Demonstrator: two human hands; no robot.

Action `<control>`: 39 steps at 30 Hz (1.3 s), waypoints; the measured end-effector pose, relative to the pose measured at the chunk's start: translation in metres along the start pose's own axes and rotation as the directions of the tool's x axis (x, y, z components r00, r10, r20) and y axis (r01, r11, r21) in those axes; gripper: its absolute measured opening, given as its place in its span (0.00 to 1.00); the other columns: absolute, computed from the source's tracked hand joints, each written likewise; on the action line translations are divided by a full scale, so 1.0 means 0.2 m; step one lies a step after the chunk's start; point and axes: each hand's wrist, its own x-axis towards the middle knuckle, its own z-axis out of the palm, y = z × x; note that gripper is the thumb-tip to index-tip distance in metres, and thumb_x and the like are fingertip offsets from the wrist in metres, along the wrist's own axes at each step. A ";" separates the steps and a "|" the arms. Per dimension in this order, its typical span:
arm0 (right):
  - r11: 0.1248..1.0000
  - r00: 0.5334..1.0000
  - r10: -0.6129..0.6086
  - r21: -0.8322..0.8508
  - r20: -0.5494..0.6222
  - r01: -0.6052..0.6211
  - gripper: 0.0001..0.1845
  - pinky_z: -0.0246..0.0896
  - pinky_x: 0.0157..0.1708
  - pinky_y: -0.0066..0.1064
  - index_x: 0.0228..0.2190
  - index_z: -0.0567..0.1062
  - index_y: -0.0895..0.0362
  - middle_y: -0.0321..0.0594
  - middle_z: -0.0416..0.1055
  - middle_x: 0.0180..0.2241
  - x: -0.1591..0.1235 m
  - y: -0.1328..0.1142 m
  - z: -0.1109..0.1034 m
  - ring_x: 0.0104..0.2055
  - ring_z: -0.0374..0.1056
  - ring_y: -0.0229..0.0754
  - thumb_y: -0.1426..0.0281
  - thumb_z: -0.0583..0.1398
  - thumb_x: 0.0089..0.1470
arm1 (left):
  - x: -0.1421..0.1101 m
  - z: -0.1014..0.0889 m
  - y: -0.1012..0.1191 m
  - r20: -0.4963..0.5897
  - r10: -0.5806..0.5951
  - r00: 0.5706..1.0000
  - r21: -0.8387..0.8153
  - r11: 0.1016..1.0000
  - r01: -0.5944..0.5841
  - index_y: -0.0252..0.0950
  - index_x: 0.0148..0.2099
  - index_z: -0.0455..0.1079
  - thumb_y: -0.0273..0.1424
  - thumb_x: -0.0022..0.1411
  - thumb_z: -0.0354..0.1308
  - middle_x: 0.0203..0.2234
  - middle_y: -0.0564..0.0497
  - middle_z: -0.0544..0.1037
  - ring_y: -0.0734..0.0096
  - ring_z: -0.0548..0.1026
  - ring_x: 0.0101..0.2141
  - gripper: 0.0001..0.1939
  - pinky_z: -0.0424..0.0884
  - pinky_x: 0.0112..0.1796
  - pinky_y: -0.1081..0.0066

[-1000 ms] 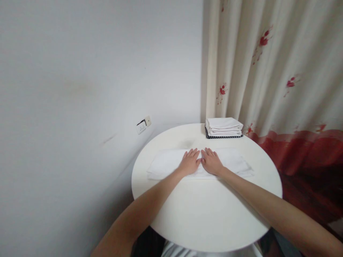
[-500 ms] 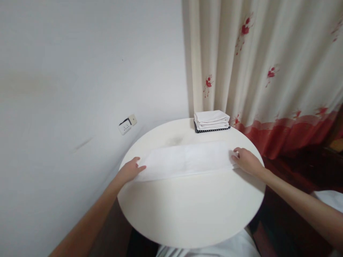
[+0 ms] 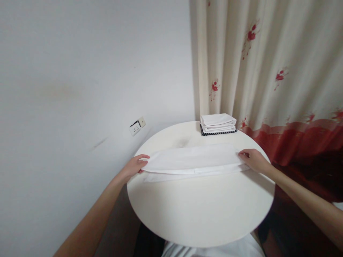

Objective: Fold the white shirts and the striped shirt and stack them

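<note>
A long white folded cloth (image 3: pixel 190 159) lies across the round white table (image 3: pixel 200 210). My left hand (image 3: pixel 134 166) pinches its left end between thumb and fingers. At the opposite end, my right hand (image 3: pixel 252 159) is closed on the cloth's edge. Between the two hands the upper layer is lifted a little along the near side, and a lower layer shows beneath it, lying on the tabletop. The cloth's exact kind cannot be made out.
At the table's far edge sits a stack of folded white cloths (image 3: pixel 218 123) on a black-and-white trimmed piece (image 3: pixel 219 133). A wall (image 3: pixel 80 107) with a power socket (image 3: pixel 136 127) stands on the left. Behind the table hangs a cream curtain (image 3: pixel 235 71) with red flowers.
The near edge of the cloth's top layer has risen and shifted away from me, uncovering the layer underneath. Both hands have closed on its ends. The whole view has shifted slightly.
</note>
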 end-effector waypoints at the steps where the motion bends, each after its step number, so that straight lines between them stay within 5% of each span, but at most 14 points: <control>1: 1.000 1.000 -0.002 0.003 0.003 0.002 0.18 0.64 0.41 0.35 0.36 0.80 0.58 0.48 0.81 0.37 0.00 0.01 0.01 0.39 0.75 0.50 0.65 0.52 0.59 | -0.01 0.01 -0.02 0.017 -0.001 1.000 0.024 1.000 0.000 0.35 0.49 0.71 0.48 0.48 0.58 0.19 0.60 0.59 0.72 0.64 0.22 0.30 0.63 0.26 0.73; 5: 1.000 0.999 -0.006 -0.009 0.034 0.006 0.19 0.63 0.42 0.35 0.37 0.80 0.58 0.49 0.81 0.39 -0.02 0.03 0.05 0.41 0.75 0.50 0.65 0.51 0.61 | -0.08 0.09 -0.10 0.066 0.055 0.996 0.254 0.965 -0.071 0.35 0.50 0.74 0.43 0.55 0.53 0.19 0.58 0.59 0.70 0.64 0.23 0.25 0.62 0.28 0.71; 8: 0.998 0.999 0.016 -0.055 0.039 -0.014 0.18 0.63 0.42 0.35 0.39 0.79 0.57 0.49 0.80 0.40 -0.04 0.03 0.06 0.42 0.75 0.51 0.65 0.50 0.62 | -0.12 0.13 -0.15 0.032 0.132 0.991 0.426 0.895 -0.133 0.37 0.52 0.74 0.39 0.60 0.49 0.22 0.54 0.67 0.65 0.69 0.28 0.22 0.66 0.34 0.67; 12: 0.988 0.999 0.035 -0.150 0.026 -0.030 0.19 0.62 0.40 0.35 0.41 0.78 0.55 0.49 0.80 0.39 -0.06 0.00 0.05 0.43 0.75 0.52 0.63 0.49 0.64 | -0.16 0.15 -0.18 0.062 0.162 0.985 0.461 0.871 -0.172 0.37 0.57 0.70 0.37 0.64 0.46 0.39 0.46 0.79 0.58 0.76 0.41 0.23 0.68 0.47 0.62; 18: 0.977 1.000 0.024 -0.212 0.014 -0.020 0.19 0.59 0.38 0.35 0.42 0.77 0.55 0.49 0.80 0.38 -0.08 -0.03 0.05 0.42 0.75 0.52 0.65 0.48 0.66 | -0.16 0.15 -0.15 0.042 0.196 0.980 0.489 0.851 -0.191 0.38 0.56 0.72 0.43 0.63 0.52 0.55 0.45 0.76 0.54 0.71 0.57 0.24 0.61 0.60 0.60; 23: 0.958 0.999 0.047 -0.283 0.005 -0.044 0.20 0.58 0.36 0.36 0.43 0.75 0.55 0.50 0.79 0.40 -0.11 -0.04 0.06 0.40 0.75 0.53 0.64 0.45 0.68 | -0.22 0.21 -0.10 -0.097 0.135 0.986 0.495 0.866 -0.070 0.35 0.49 0.76 0.35 0.66 0.46 0.50 0.42 0.79 0.55 0.74 0.53 0.20 0.65 0.56 0.61; 26: 0.945 0.999 0.049 -0.325 -0.010 -0.049 0.21 0.57 0.36 0.36 0.42 0.75 0.55 0.50 0.79 0.41 -0.13 -0.06 0.07 0.39 0.75 0.52 0.64 0.44 0.68 | -0.28 0.29 -0.10 -0.197 0.115 0.974 0.436 0.900 -0.018 0.34 0.49 0.75 0.32 0.65 0.43 0.39 0.44 0.81 0.57 0.78 0.42 0.21 0.69 0.46 0.63; 29: 0.942 0.999 0.040 -0.334 -0.014 -0.042 0.21 0.57 0.36 0.36 0.42 0.75 0.55 0.50 0.79 0.41 -0.13 -0.07 0.07 0.40 0.74 0.53 0.65 0.44 0.68 | -0.32 0.33 -0.11 -0.237 0.050 0.970 0.341 0.939 0.035 0.36 0.45 0.74 0.31 0.64 0.44 0.25 0.50 0.76 0.62 0.75 0.29 0.18 0.67 0.35 0.66; 32: 0.944 0.998 0.042 -0.327 -0.046 -0.055 0.20 0.57 0.35 0.36 0.43 0.75 0.55 0.50 0.79 0.42 -0.13 -0.06 0.07 0.40 0.74 0.53 0.66 0.45 0.68 | -0.35 0.34 -0.12 -0.300 0.044 0.953 0.293 0.955 0.049 0.38 0.39 0.70 0.30 0.62 0.44 0.23 0.52 0.73 0.63 0.73 0.28 0.12 0.64 0.32 0.68; 39: 0.937 0.995 0.074 -0.336 -0.073 -0.095 0.19 0.56 0.35 0.35 0.43 0.76 0.56 0.50 0.78 0.42 -0.13 -0.05 0.09 0.39 0.74 0.51 0.68 0.46 0.68 | -0.38 0.37 -0.13 -0.271 0.080 0.959 0.581 0.808 0.097 0.38 0.35 0.66 0.30 0.67 0.45 0.25 0.51 0.72 0.62 0.72 0.31 0.11 0.57 0.33 0.67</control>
